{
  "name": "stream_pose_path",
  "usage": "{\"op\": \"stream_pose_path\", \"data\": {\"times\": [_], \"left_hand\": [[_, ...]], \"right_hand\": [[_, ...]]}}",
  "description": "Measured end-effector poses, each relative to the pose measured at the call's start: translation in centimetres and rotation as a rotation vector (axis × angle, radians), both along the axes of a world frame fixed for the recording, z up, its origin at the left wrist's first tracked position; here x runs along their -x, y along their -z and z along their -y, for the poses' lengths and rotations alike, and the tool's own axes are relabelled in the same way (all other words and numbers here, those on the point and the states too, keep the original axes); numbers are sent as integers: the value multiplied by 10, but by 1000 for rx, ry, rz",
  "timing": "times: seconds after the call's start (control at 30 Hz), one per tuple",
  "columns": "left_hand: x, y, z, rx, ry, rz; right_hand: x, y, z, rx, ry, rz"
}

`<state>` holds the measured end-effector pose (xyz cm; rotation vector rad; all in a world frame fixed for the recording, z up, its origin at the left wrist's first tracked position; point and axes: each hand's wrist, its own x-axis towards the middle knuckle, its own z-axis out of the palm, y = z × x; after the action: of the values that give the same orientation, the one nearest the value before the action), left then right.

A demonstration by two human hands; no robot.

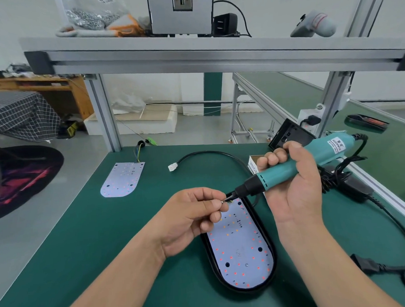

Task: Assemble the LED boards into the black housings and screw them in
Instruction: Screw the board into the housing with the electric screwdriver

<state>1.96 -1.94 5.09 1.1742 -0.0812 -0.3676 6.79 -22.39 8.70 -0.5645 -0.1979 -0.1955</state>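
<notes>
Fingers (pixel 213 206) of left hand (pixel 188 220) pinch screw (pixel 222 201) at bit tip; right hand (pixel 291 191) wraps screwdriver (pixel 317 155). LED board (pixel 240 249) sits in black housing (pixel 245 290), lower centre. We judge board thin, fragile; we handle by edges.

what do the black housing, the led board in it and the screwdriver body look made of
Black housing: likely moulded plastic, smooth with a soft sheen along its rim.
LED board: white-coated matte sheet, flat and thin; the core cannot be told.
Screwdriver body: teal matte plastic, by its moulded slots.
</notes>
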Motion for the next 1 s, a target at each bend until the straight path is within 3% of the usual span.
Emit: {"op": "stream_pose_path", "data": {"times": [0.67,1.0], "left_hand": [[-2,1,-1,-18,-35,-20],[-5,8,-3,-175,-124,106]], "right_hand": [[5,-2,3,102,-86,117],[-2,7,-7,74,33,-73]]}}
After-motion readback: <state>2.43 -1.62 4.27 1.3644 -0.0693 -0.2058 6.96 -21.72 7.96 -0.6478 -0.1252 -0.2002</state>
